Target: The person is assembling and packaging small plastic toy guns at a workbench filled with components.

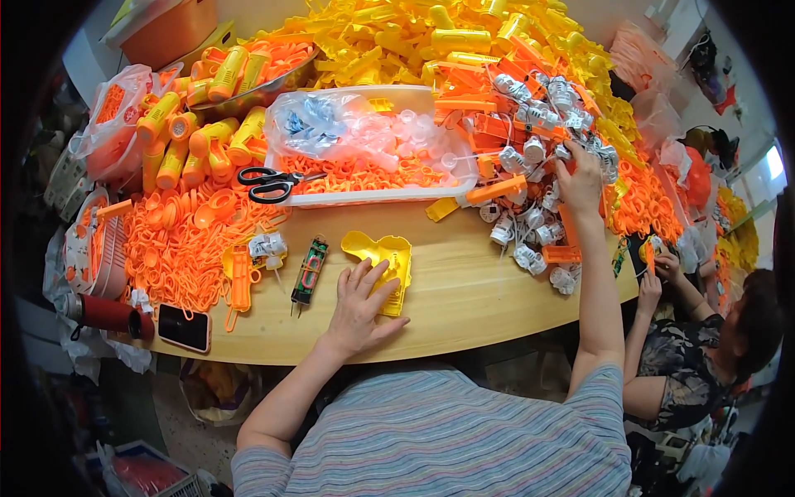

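My left hand [362, 306] lies with fingers spread over a yellow plastic shell half [385, 257], its open ribbed inside facing up. Its fingertips touch the shell's left side and middle. My right hand [582, 178] reaches far into a heap of small white plastic units with wires [538, 224], mixed with orange strips. Its fingers close around one white unit at the heap's upper part; the grip is partly hidden. Left of the shell, a dark green battery-like pack [309, 272] with red and green bands lies on the table. Beside it rests an orange piece with a white unit [267, 246].
A white tray [373, 197] holds orange rings and clear bags; black-handled scissors [269, 184] lie across its edge. Yellow parts [364, 50] heap behind. Orange loops [178, 257], a phone [185, 328] and a red flask [112, 316] fill the left. A co-worker [696, 348] handles parts at right.
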Demonstrator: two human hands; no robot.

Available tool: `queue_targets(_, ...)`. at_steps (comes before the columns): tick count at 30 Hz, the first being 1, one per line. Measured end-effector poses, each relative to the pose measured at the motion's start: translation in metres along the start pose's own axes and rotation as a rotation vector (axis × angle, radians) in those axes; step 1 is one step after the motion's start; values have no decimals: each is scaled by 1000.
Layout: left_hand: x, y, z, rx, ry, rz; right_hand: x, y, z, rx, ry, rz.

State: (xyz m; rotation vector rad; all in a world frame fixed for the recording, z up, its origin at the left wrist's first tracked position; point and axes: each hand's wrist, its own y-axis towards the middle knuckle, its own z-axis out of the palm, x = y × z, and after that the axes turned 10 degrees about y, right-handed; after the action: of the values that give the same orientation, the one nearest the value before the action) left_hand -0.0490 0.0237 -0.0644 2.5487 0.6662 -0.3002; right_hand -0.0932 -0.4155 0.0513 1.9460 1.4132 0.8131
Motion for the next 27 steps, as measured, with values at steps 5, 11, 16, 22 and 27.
queue_targets(5,2,-3,1,-66,-36,9,-5,7,1,-14,221,69)
queue_targets(11,2,-4,0,-82,-57,-4,2,12,-20,-32,345,-133)
queue_targets(16,1,-1,-4,-122,-55,-5,33,6,-31,-109,582,-87)
queue_targets(22,-13,36,-22,-379,-178,75,87,-5,-23,-113,902,-83)
queue_targets(27,-34,93,-26,-506,-371,7,153,-24,-22,-66,1358,77)
